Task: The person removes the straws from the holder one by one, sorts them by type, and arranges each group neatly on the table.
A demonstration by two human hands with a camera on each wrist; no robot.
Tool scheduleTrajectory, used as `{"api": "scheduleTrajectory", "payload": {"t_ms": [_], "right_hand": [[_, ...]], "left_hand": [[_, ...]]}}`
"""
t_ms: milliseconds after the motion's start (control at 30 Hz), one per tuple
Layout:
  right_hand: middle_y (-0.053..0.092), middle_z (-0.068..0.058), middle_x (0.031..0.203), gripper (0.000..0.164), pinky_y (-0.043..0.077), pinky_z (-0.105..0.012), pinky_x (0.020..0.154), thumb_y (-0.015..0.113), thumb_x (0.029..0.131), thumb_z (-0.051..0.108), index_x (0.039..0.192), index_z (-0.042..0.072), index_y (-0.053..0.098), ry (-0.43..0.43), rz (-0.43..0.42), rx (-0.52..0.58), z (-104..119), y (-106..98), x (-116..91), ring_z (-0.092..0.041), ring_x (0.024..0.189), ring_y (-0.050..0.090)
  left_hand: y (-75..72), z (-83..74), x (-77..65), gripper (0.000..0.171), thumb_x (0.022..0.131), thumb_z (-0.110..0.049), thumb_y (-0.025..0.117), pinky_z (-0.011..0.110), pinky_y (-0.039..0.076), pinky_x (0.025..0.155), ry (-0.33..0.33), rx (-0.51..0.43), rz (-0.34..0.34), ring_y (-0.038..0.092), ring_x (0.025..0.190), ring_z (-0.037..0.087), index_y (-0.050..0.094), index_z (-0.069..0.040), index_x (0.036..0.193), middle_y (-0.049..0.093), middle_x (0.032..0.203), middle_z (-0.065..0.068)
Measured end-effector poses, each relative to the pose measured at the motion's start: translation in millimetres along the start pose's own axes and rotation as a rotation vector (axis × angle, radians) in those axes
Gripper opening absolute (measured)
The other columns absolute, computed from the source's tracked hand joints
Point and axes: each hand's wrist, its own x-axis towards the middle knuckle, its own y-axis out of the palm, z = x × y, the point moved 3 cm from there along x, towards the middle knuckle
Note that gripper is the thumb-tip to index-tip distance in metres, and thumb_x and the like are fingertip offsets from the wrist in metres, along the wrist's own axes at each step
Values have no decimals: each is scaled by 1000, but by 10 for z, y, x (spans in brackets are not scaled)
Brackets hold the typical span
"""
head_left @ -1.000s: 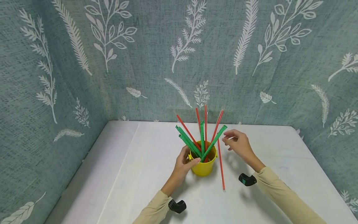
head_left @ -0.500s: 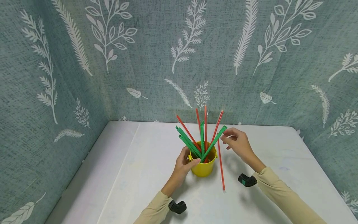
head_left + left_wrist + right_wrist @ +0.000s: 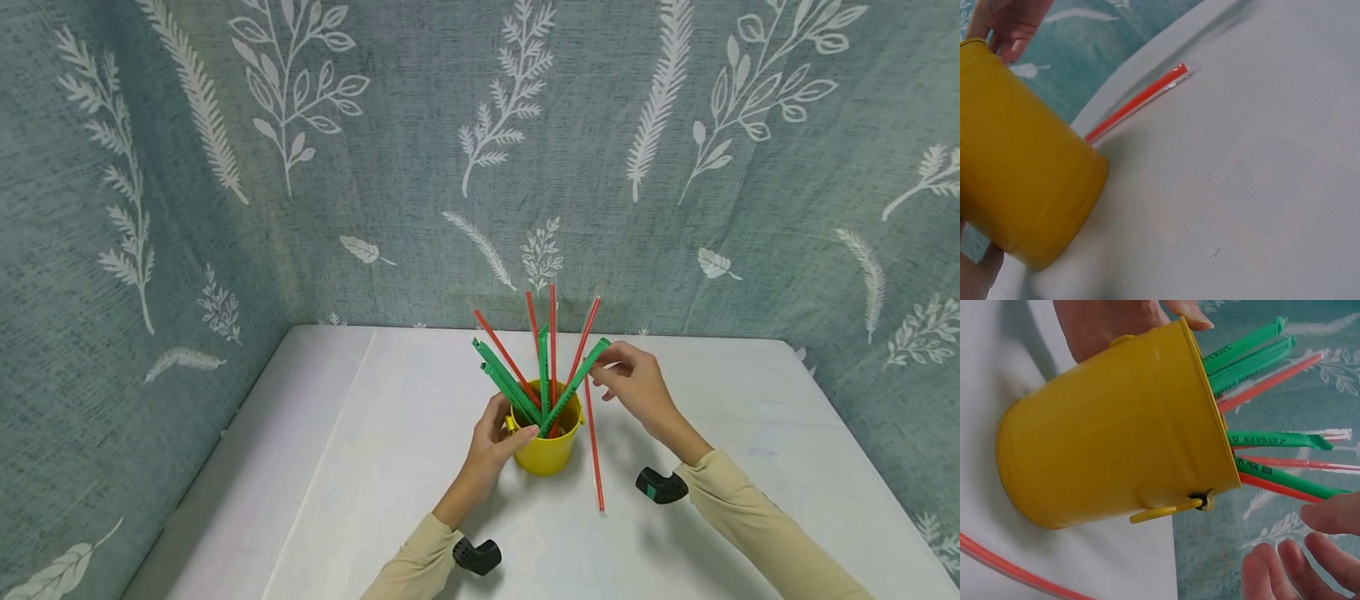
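A small yellow bucket (image 3: 545, 454) stands on the table, holding several green-wrapped straws (image 3: 510, 387) and several red straws (image 3: 497, 348) in clear wrappers. My left hand (image 3: 491, 442) grips the bucket's left side, thumb at the rim. At the right, my right hand (image 3: 637, 387) pinches the upper end of a green-wrapped straw (image 3: 576, 379) leaning over the rim; in the right wrist view the thumb (image 3: 1329, 515) partly covers that end. Another red straw (image 3: 594, 442) lies on the table, right of the bucket. The contents are hidden in the left wrist view.
The white table (image 3: 360, 467) extends to both sides of the bucket. A grey-green leaf-patterned cloth (image 3: 405, 167) hangs behind it and at the sides. A yellow handle (image 3: 1166, 511) hangs against the bucket.
My right hand has moved slightly left, from beside the leaning green-wrapped straw onto its upper end. My left hand, the bucket and the loose red straw have stayed in place.
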Motion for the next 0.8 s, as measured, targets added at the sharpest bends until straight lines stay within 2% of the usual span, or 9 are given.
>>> {"api": "scheduleTrajectory", "payload": {"t_ms": [300,633,733,800], "right_hand": [[58,-10,93,20,51,-36,57,60,83,20,98,7,58,-11,1,28,44,57,2,-29,78,59],[58,-13,95,23,51,-34,61,60,83,18,101,5,57,7,-4,37,82,117,9,-32,84,58],[57,-16,96,23,51,-34,62,58,83,13,102,2,55,1,-13,37,201,133,-25,-32,83,58],[57,-17,96,22,51,-35,62,57,83,11,103,1,54,-1,-22,42,248,147,-30,-28,80,59]], "left_hand": [[4,-14,-5,54,84,-12,55,39,33,93,-2,7,8,39,115,24,30,-9,132,41,128,13],[-1,-14,-11,53,84,-11,56,37,34,93,-6,11,-1,40,114,25,31,-8,131,42,127,15],[1,-3,-6,53,84,-12,55,38,34,93,-2,5,1,40,114,25,31,-8,131,42,127,15],[-15,69,10,53,84,-12,56,38,34,94,-5,-6,0,40,114,23,32,-10,131,43,127,12]]}}
